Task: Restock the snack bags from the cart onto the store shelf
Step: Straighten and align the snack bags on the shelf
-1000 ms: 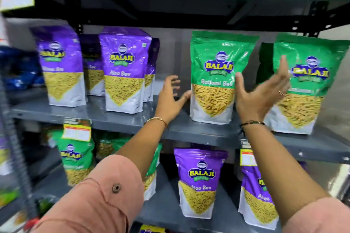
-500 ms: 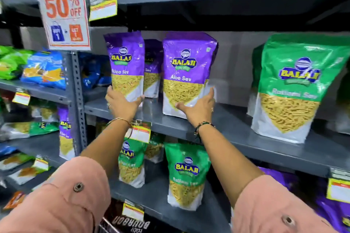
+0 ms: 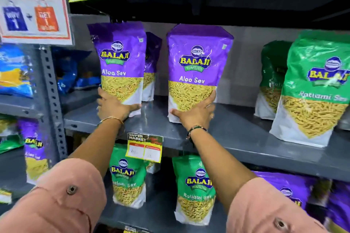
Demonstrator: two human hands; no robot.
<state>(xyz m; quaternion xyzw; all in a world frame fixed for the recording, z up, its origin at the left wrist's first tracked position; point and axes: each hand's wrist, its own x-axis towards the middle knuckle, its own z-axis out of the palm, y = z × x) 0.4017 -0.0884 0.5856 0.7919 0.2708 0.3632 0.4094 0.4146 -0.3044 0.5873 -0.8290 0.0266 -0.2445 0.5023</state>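
Two purple Aloo Sev bags stand upright on the grey middle shelf [image 3: 155, 130]. My left hand [image 3: 113, 107] grips the bottom of the left purple bag [image 3: 121, 62]. My right hand [image 3: 197, 114] grips the bottom of the right purple bag [image 3: 197, 70], fingers wrapped round its right edge. A third purple bag [image 3: 151, 66] stands behind, between them. Green Ratlami Sev bags [image 3: 314, 89] stand further right on the same shelf. The cart is out of view.
A 50% off sign [image 3: 34, 4] hangs at upper left beside a perforated upright post [image 3: 53, 91]. Blue bags [image 3: 15, 70] fill the neighbouring bay. Green bags [image 3: 193, 189] and purple bags [image 3: 287, 193] stand on the shelf below. A price tag [image 3: 144, 147] hangs on the shelf edge.
A second ago my hands were open around a green bag to the right. They moved left to the two purple bags and now grip their bases; the view came closer.
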